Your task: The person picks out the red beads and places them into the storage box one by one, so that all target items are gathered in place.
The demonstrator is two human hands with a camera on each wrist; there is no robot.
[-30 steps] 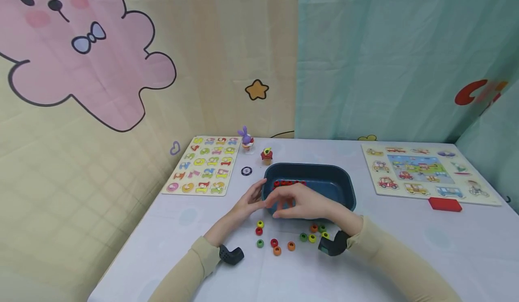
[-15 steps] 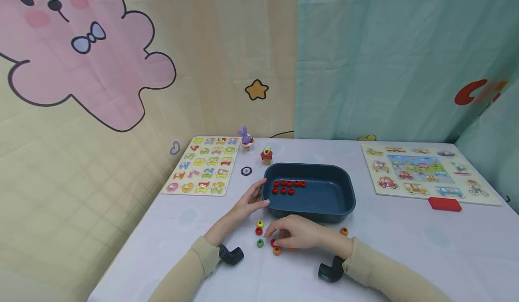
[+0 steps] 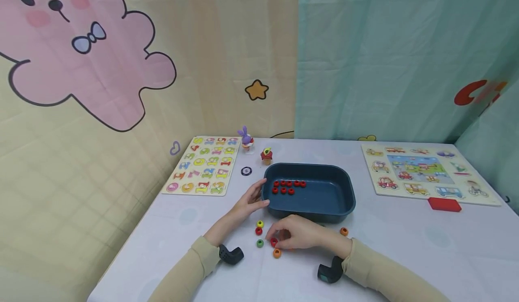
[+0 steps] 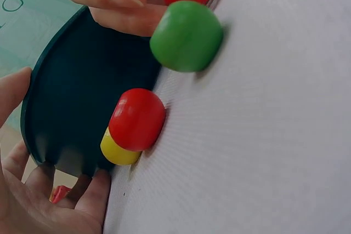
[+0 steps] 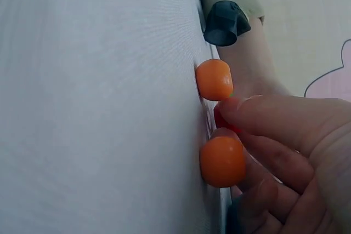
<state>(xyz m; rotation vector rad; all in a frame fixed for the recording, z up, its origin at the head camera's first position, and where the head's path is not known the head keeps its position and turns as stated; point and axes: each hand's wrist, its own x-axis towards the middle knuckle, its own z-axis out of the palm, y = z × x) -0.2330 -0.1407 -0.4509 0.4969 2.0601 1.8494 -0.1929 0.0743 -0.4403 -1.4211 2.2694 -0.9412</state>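
Observation:
My left hand holds the left end of a dark blue tray, its thumb and fingers set round the outside of that end. Several red beads lie inside at the left. In front of the tray my right hand pinches a red bead at the table surface between thumb and fingertip. An orange bead and another orange bead sit close to those fingers in the right wrist view. Nearer my left hand are a green bead, a red bead and a yellow bead.
One orange bead lies right of my right hand, which hides other beads. A number puzzle board stands back left, near two small figures and a round disc. A vehicle puzzle board and red block lie right.
My right hand has come back from over the tray to the beads in front of it and now closes on a red one. The left hand stays at the tray.

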